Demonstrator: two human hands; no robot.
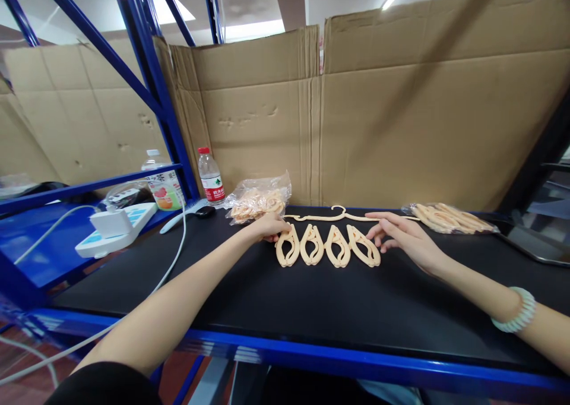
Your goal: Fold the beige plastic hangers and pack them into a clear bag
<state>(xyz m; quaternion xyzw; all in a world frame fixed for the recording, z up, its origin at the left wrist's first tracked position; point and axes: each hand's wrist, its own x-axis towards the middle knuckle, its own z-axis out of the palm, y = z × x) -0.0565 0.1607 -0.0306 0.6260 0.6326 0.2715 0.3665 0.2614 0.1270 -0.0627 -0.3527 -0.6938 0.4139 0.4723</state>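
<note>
Several beige plastic folding hangers stand folded in a row on the black tabletop, from the leftmost folded hanger (pixel 287 252) to the rightmost folded hanger (pixel 366 249). My left hand (pixel 268 224) has its fingers bent round the upper end of the leftmost one; part of the grip is hidden. Beside the rightmost one, my right hand (pixel 403 237) is open with fingers apart, fingertips close to its edge; whether they touch cannot be seen. Behind the row lies an unfolded hanger (pixel 332 218), its hook toward the cardboard and its right arm passing behind my right hand.
A clear bag of beige hangers (pixel 262 198) lies back left, and a flatter bag (pixel 452 218) back right. Left of these are a red-capped bottle (pixel 211 179), a power strip (pixel 118 230) and a white cable (pixel 178 259). A cardboard wall (pixel 414 114) closes off the back.
</note>
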